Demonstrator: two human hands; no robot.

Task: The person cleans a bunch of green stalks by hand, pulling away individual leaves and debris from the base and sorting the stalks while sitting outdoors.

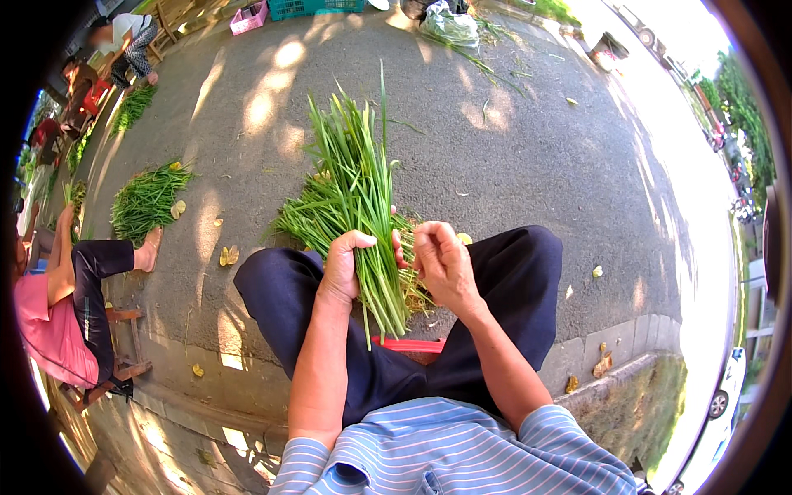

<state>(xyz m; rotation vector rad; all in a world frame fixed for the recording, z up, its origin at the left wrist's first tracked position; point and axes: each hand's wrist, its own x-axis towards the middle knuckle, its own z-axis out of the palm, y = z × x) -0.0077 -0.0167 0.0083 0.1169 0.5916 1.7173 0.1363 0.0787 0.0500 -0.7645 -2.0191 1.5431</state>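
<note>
A thick bunch of garlic chives (361, 186) stands upright between my knees, its leaves fanning away from me and its pale stems pointing back toward my lap. My left hand (341, 266) is closed round the lower part, the thumb lying across the stems. Just right of the stems is my right hand (448, 266), its fingers curled and thumb side turned in. Whatever it may pinch is too small to make out. Behind and beneath the bunch lies a heap of loose chives (301, 216) on the ground, with yellowish trimmings (415, 285) partly hidden by my hands.
A red plastic edge (410, 345) shows between my thighs. To the left, a person in pink (56, 330) sits by another chive heap (147, 200). Farther off are more people, a pink basket (249, 16), a teal crate (315, 7) and a plastic bag (451, 26).
</note>
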